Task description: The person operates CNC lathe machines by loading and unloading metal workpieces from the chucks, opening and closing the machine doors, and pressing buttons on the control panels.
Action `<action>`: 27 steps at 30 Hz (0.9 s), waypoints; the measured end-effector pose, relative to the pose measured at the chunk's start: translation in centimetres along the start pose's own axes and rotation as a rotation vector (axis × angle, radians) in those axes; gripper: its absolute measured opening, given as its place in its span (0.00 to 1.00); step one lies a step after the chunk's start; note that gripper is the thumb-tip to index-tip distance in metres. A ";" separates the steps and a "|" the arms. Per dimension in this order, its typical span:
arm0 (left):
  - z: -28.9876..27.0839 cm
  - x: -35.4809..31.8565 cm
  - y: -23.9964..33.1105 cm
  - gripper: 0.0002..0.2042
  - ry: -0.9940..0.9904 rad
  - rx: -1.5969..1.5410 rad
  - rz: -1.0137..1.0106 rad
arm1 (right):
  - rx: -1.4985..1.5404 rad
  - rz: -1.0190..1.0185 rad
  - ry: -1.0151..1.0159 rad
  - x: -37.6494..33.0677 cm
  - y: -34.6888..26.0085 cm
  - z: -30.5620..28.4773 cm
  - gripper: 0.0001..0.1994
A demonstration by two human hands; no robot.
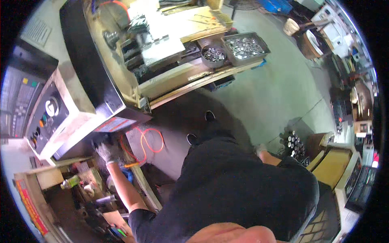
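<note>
My left hand [105,153], in a light grey work glove, reaches in under the lower edge of the machine's control panel [52,109]. A dark shape lies just past its fingertips, in shadow. Its fingers are too blurred to show whether they hold anything. Close by on its right, an orange air hose [144,150] hangs in loops. My right hand [261,150], also gloved, is out by my right side, away from any surface. Its fingers look loosely spread and nothing shows in them, though the hand is small in view.
Below my left arm is an open cabinet [54,204] with a bottle, tools and markers. Ahead, the machine's bench carries a round tub [213,56] and a rectangular tray [246,47] of small metal parts. Stacked cylindrical parts [295,144] stand right of my right hand.
</note>
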State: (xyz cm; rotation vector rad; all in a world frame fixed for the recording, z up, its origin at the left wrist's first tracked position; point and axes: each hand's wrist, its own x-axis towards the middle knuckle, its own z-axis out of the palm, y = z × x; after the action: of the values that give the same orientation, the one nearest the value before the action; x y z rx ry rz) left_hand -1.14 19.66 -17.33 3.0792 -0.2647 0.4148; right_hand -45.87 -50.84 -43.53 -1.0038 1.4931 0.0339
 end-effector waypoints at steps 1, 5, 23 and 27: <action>-0.3 0.9 1.4 0.20 0.057 -0.087 0.013 | -0.048 -0.050 0.017 0.1 -0.2 0.3 0.22; -0.6 1.5 7.5 0.13 0.307 -0.128 0.183 | -0.391 -0.263 0.114 3.1 -4.4 0.7 0.24; -0.1 3.0 35.4 0.19 0.020 -0.159 0.311 | -0.748 -0.604 -0.049 -6.7 -5.4 -0.3 0.21; -0.7 2.7 39.0 0.19 -0.093 -0.133 0.254 | -1.425 -0.394 -0.067 -2.5 8.0 -8.5 0.08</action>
State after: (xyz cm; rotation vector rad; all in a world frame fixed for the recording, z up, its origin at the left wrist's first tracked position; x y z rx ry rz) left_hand -5.44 -19.16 -15.89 2.9451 -0.6613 0.2483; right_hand -57.66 -49.30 -43.73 -2.3576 1.0437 0.9366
